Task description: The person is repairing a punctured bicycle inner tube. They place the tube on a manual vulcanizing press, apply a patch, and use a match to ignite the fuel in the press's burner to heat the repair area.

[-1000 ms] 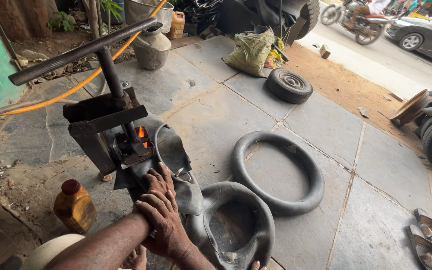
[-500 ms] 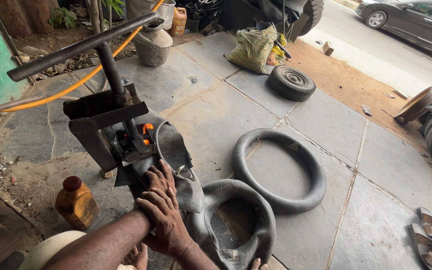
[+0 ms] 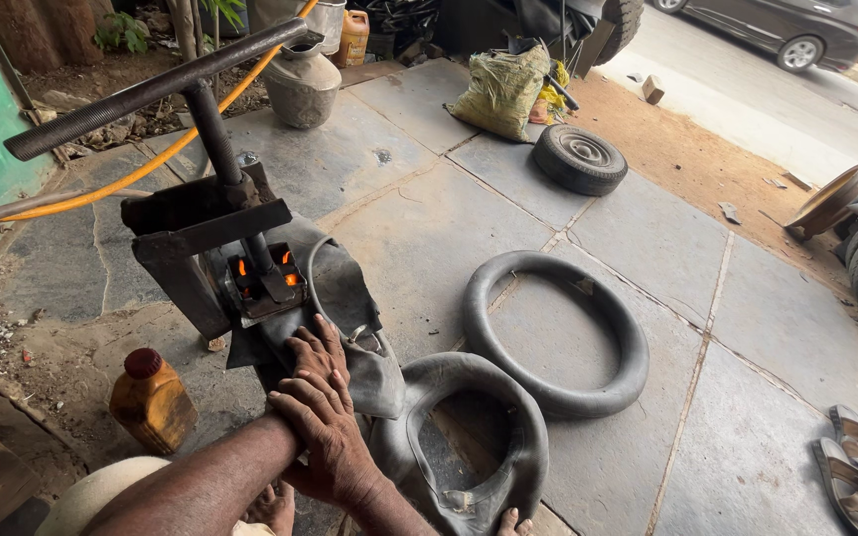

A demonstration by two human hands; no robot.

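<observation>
Head view showed both hands stacked on a limp black inner tube (image 3: 523,437) lying on the stone floor (image 3: 747,328) towards its near left corner. One end of the tube was tucked under the plate of a screw press (image 3: 211,223), where orange heat glowed (image 3: 291,279).

The left hand (image 3: 318,355) lay palm down on the rubber just in front of the press, its grip spread flat, fingers pointing at the plate, pinching nothing. The right hand (image 3: 335,447) lay across the left wrist, fingers draped loosely over it rather than closed on anything. The left forearm came in from the lower left, nearly level with the floor. The right wrist bent in from the bottom edge.

The tube looked soft, light and floppy: it would sag and fold wherever lifted, and the rubber should give good friction. It was probably hot close to the plate, so the loose loop well clear of the press seemed the safer place to hold.

A second, rounder tube (image 3: 633,367) lay just beside the first. An amber bottle (image 3: 151,402) stood near the left forearm, and a small tyre (image 3: 580,159) and sandals (image 3: 851,467) lay well apart.
</observation>
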